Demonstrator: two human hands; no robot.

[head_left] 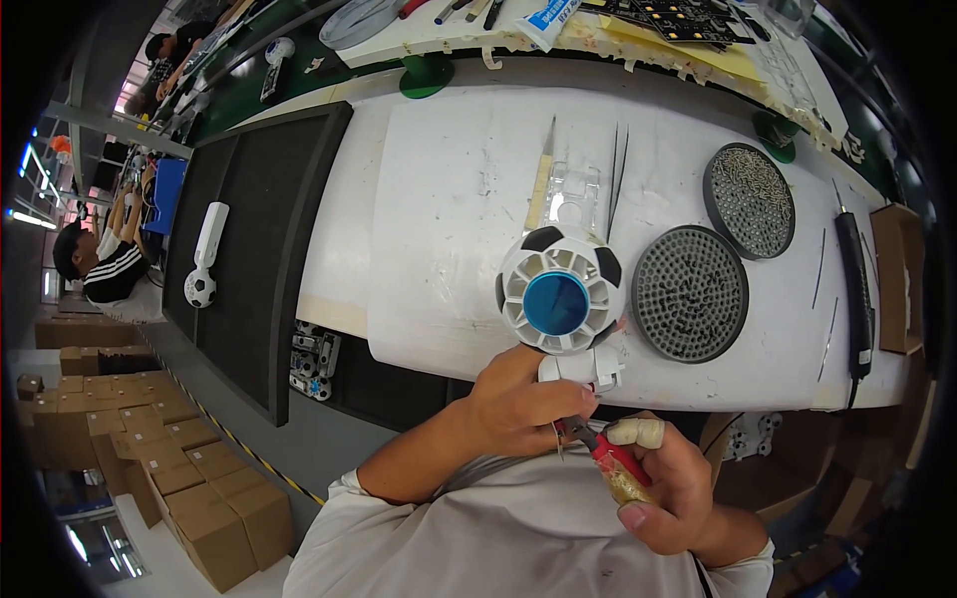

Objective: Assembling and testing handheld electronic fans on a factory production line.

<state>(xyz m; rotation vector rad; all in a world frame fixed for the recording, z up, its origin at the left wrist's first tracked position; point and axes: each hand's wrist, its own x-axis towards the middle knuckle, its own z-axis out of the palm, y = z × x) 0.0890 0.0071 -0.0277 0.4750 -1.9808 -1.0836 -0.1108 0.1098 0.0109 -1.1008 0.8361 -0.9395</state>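
Observation:
My left hand (518, 404) is closed round the white neck of a football-patterned plastic housing (516, 274). Its round head has black patches, white ribs and a blue disc (555, 303) in the middle, and it sits over the table's near edge. In my right hand (678, 488) is a pair of red-handled pliers (620, 460), their grips wrapped in something yellowish. The plier jaws reach the fingertips of my left hand, below the housing; what lies between them is hidden. A pale cover wraps one finger of my right hand.
Two round dark trays, one of small grey parts (690, 294) and one of screws (750, 199), stand right. Beyond the housing lie tweezers (619, 179) and a clear plastic piece (578, 189). An electric screwdriver (854, 289) lies far right. A black tray (261, 199) holds one finished-looking unit (208, 244).

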